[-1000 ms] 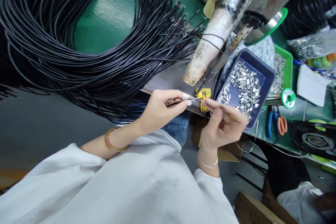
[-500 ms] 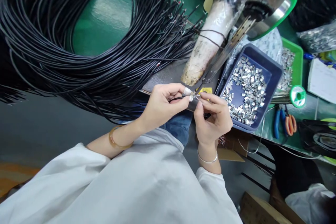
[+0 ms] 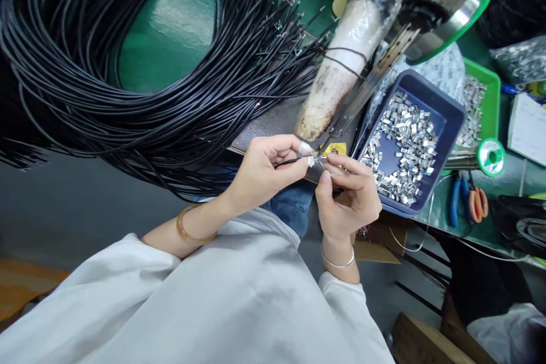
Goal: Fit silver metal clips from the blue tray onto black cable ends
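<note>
My left hand (image 3: 273, 169) pinches a black cable (image 3: 285, 163) near its end between thumb and index finger; both fingertips have white wraps. Facing it, my right hand (image 3: 350, 196) has its thumb and fingertips close together at the small metallic cable end; whether it grips a wire there is too small to tell. The tip of a soldering tool (image 3: 330, 137) reaches down to just above the fingertips. Behind them lies a yellow piece (image 3: 336, 149). A big bundle of black cables (image 3: 179, 102) curves across the upper left.
To the right stands a blue tray (image 3: 447, 119) of small metal pieces, beside a green tray (image 3: 495, 91). Also there are a wire spool (image 3: 490, 157), blue-handled (image 3: 454, 202) and orange-handled pliers (image 3: 478, 205). A wrapped white tube (image 3: 336, 77) slants above my hands. Another person's sleeve (image 3: 503, 324) shows lower right.
My right hand has shifted slightly right, its thumb a little lower. My left hand stays nearly still on the cable. Trays and tools on the right appear slightly further right.
</note>
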Demonstrator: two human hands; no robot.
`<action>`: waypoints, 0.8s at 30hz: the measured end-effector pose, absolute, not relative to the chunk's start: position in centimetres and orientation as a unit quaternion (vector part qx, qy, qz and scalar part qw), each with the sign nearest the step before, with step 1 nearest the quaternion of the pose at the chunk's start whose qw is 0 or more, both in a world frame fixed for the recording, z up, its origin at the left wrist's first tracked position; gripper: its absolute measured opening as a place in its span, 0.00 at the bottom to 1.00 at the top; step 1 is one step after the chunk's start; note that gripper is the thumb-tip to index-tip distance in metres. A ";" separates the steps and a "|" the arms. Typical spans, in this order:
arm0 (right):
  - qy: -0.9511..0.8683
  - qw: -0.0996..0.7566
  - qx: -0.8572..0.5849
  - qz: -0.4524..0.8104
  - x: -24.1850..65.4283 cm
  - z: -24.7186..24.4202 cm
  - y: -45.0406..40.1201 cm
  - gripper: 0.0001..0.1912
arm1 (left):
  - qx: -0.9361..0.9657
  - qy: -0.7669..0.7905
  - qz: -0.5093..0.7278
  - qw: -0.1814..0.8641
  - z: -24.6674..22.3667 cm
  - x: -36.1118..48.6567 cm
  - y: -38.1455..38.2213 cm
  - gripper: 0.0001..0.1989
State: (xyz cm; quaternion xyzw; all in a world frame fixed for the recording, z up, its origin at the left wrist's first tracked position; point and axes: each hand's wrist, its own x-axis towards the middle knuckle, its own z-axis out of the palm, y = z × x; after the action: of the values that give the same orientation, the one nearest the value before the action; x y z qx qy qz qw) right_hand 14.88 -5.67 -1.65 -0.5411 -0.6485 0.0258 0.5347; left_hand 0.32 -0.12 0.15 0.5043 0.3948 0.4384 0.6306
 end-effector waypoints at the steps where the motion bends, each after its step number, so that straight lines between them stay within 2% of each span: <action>1: -0.647 0.537 -0.541 0.028 14.9 -1.7 -5.7 0.08 | 0.505 0.394 0.433 0.634 0.2 0.3 -0.1 0.04; 19: -0.652 0.526 -0.546 -0.017 14.8 -1.2 -5.3 0.10 | 0.495 0.392 0.432 0.644 0.5 0.5 -0.1 0.04; 24: -0.657 0.536 -0.530 0.014 14.8 -1.7 -5.7 0.10 | 0.503 0.384 0.421 0.650 0.1 0.1 -0.2 0.04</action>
State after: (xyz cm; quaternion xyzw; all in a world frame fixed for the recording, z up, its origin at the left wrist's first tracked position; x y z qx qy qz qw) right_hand 14.77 -5.71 -1.73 -0.5296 -0.6573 0.0138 0.5360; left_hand 0.13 -0.20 0.12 0.5029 0.3837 0.4207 0.6503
